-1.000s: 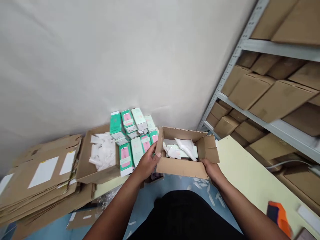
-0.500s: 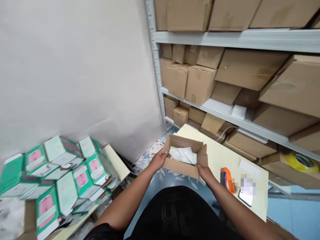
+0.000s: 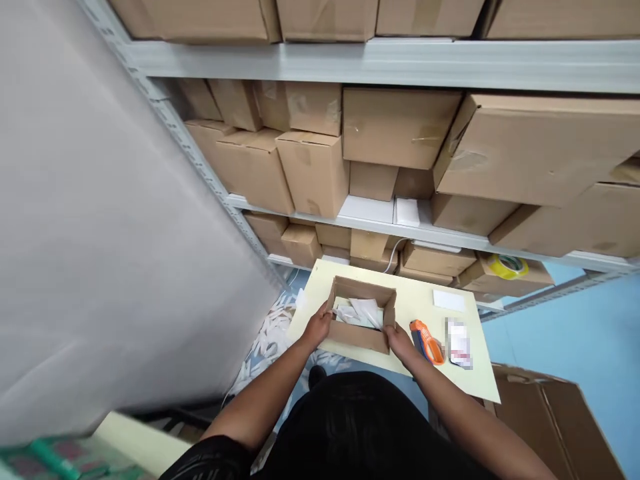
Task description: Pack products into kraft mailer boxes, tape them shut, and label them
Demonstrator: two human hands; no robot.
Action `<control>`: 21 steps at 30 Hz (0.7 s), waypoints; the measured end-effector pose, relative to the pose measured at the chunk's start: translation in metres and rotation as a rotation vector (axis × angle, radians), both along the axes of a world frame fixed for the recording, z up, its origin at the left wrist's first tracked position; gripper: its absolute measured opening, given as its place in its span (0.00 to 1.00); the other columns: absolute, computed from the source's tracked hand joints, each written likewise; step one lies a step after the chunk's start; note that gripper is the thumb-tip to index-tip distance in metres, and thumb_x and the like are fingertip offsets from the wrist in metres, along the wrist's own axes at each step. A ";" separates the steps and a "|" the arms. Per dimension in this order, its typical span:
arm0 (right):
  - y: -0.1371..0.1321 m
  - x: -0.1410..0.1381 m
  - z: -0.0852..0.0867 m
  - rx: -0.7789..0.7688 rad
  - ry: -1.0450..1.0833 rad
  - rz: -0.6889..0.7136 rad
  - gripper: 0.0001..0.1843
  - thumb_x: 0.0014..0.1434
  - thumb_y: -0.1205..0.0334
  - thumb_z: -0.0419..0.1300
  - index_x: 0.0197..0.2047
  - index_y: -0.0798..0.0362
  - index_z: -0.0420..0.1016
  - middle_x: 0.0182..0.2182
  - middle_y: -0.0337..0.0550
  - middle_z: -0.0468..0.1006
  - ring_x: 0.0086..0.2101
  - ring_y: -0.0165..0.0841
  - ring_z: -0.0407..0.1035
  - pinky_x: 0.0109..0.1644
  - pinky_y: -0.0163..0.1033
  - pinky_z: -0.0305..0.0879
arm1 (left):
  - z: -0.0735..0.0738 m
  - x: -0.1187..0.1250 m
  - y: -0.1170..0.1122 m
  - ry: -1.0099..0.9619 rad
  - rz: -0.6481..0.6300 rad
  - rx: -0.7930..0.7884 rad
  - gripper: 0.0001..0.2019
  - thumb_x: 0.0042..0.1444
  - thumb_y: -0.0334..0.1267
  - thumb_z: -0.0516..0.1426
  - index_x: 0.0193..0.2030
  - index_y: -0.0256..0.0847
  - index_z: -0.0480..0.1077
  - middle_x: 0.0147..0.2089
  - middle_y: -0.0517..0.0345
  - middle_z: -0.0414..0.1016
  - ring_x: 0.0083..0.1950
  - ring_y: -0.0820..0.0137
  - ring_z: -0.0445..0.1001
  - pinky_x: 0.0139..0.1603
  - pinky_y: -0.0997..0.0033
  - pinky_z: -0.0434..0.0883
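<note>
A small open cardboard box rests on a pale yellow table in front of me, with white paper and a pale green packet inside it. My left hand grips the box's left wall, fingers curled over the edge. Closed on the near right corner is my right hand. The box flaps stand open.
An orange tape dispenser and a small blurred item lie right of the box; a white card lies behind. Metal shelving full of brown cartons stands beyond. A yellow tape roll sits on a carton. White scraps litter the blue floor at left.
I have turned to the right with the box in both hands, from the pile of green-and-pink cartons to the yellow table by the shelves. The box now sits on that table.
</note>
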State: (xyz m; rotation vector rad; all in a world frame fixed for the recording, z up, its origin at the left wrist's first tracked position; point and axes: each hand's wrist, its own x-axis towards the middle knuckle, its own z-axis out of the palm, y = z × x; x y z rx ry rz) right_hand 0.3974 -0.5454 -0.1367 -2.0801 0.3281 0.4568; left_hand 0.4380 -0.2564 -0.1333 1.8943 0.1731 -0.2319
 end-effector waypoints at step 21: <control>0.014 -0.013 0.017 -0.250 -0.348 0.331 0.47 0.60 0.38 0.64 0.75 0.48 0.57 0.74 0.51 0.53 0.72 0.50 0.50 0.73 0.59 0.52 | -0.009 0.046 0.051 -0.462 -0.680 0.305 0.22 0.70 0.45 0.50 0.64 0.39 0.71 0.74 0.44 0.61 0.75 0.57 0.59 0.74 0.48 0.61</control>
